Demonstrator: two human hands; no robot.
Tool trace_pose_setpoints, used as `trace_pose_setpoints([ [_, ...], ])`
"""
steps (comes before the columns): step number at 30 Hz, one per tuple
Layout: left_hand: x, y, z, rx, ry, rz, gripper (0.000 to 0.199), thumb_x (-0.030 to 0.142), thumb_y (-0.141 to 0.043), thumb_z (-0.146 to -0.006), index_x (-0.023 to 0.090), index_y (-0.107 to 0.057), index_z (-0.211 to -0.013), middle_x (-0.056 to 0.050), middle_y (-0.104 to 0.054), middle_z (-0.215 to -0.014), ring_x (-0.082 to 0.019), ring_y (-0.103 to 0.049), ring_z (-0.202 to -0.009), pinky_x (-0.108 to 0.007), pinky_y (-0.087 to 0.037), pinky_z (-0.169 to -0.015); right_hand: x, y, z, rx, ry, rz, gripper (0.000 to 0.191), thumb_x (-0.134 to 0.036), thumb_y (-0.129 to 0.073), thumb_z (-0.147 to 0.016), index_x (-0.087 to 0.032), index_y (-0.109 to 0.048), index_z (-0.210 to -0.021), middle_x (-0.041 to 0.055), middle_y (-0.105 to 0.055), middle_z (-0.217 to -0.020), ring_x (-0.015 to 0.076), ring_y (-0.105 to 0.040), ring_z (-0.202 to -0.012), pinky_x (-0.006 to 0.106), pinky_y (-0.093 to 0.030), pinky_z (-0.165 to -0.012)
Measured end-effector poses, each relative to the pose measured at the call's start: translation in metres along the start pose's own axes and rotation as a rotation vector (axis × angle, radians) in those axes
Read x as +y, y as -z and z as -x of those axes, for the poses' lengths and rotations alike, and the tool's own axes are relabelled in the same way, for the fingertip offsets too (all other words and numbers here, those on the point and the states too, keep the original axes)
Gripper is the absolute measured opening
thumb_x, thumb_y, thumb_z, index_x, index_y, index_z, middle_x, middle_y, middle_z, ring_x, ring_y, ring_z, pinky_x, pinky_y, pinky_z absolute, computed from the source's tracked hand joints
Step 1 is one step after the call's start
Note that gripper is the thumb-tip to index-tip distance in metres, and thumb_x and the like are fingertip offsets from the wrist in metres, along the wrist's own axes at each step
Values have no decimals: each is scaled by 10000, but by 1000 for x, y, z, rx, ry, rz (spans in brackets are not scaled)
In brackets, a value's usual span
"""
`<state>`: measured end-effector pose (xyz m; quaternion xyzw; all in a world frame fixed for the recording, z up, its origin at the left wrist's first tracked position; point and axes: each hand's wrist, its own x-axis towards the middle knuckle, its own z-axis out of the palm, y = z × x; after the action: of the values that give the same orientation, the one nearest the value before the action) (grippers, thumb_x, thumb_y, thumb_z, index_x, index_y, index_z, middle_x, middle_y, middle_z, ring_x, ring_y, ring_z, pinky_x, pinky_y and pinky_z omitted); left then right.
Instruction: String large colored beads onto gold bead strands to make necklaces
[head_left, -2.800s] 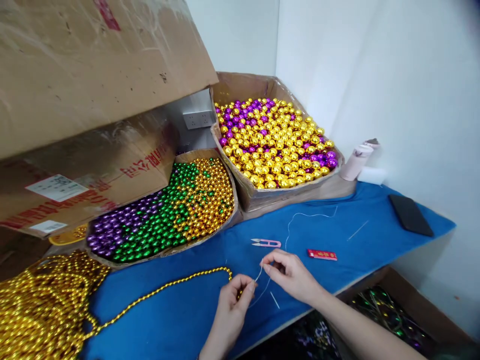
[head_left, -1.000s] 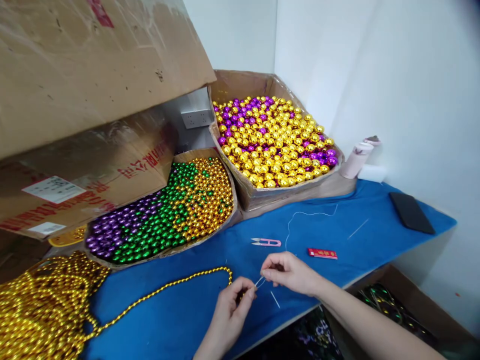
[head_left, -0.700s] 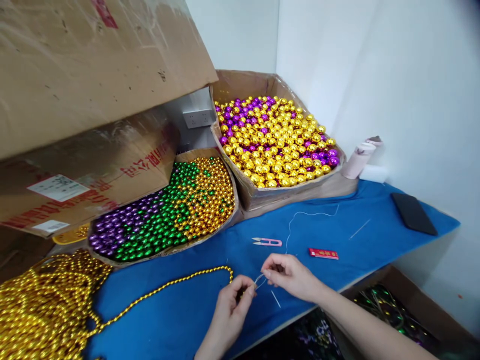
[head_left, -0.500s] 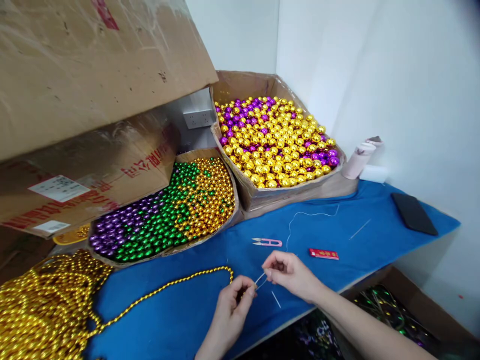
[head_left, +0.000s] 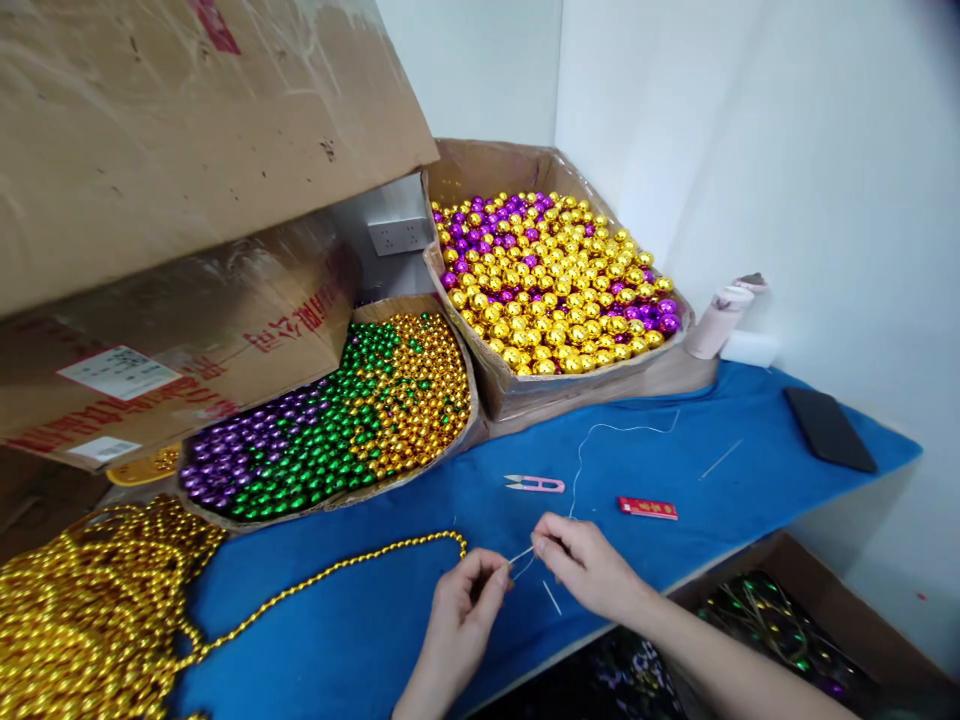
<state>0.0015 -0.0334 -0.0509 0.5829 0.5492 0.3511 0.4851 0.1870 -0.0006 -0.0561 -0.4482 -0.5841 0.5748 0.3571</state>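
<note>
My left hand (head_left: 459,620) is closed in a pinch, thumb against forefinger, on a white thread (head_left: 521,555). The gold bead strand (head_left: 322,577) curves over the blue cloth and disappears behind this hand; whether the fingers also grip its end is hidden. To the right, my right hand (head_left: 585,565) pinches the same thread, drawn out across the short gap between both hands, with a loop hanging below. Pink thread snips (head_left: 535,484) lie just beyond the hands. A small red packet (head_left: 647,508) rests behind my right hand, and a thin white stick (head_left: 552,597) lies below it.
A box of gold and purple balls (head_left: 570,290) stands at the back. Left of it is a box of purple, green and gold beads (head_left: 315,440). Gold strands (head_left: 82,610) are heaped at the left. A dark flat device (head_left: 829,428) lies at the right; a carton (head_left: 840,610) stands below the table edge.
My right hand has shifted slightly right and down, widening the gap and drawing the thread out a little. My left hand stays almost in place.
</note>
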Motion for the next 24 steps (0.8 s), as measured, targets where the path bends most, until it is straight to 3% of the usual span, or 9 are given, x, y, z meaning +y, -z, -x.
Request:
trace_pose_setpoints([
  [3,-2,-4,-1,51,33,51,254,397,-539,-828,156,-590,-765,-28,-601,-682,-140,-513,-615,-221,-400,-566,4,-14,2,11,-141,-191,270,-388,-437,-877,-195,-469,-692,-66,-397,-537,73,-377,-444,184,-294,-435],
  [6,-2,-7,-2,98,39,67,253,398,-557,-816,152,-594,-769,-24,-601,-672,-132,-504,-589,-220,-399,-554,3,-25,3,57,-216,-347,250,-406,-438,-874,-189,-445,-750,-64,-393,-604,52,-377,-476,160,-304,-455],
  [12,-2,-11,-1,112,-28,80,220,369,-556,-822,159,-614,-786,-22,-594,-695,-141,-521,-628,-223,-418,-587,-1,-34,1,108,-192,-392,244,-414,-465,-879,-175,-513,-879,-31,-459,-695,61,-426,-546,171,-333,-495],
  [17,-3,-13,-3,143,20,130,243,391,-553,-824,156,-598,-781,-15,-573,-688,-138,-503,-636,-223,-409,-587,-1,-29,7,130,20,-151,158,-325,-594,-839,-181,-645,-797,14,-558,-759,120,-501,-713,229,-395,-660],
  [21,-1,-13,-4,139,55,183,245,389,-574,-810,147,-598,-770,-10,-573,-677,-126,-483,-608,-219,-396,-572,6,-24,14,190,462,498,179,-204,-477,-913,-202,-654,-941,46,-593,-845,137,-547,-770,245,-423,-704],
  [24,1,-13,-3,124,60,205,242,381,-585,-802,143,-600,-759,-11,-576,-675,-126,-484,-607,-220,-398,-572,14,-23,13,227,594,706,200,-171,-465,-914,-204,-644,-996,60,-616,-857,151,-556,-764,258,-433,-682],
])
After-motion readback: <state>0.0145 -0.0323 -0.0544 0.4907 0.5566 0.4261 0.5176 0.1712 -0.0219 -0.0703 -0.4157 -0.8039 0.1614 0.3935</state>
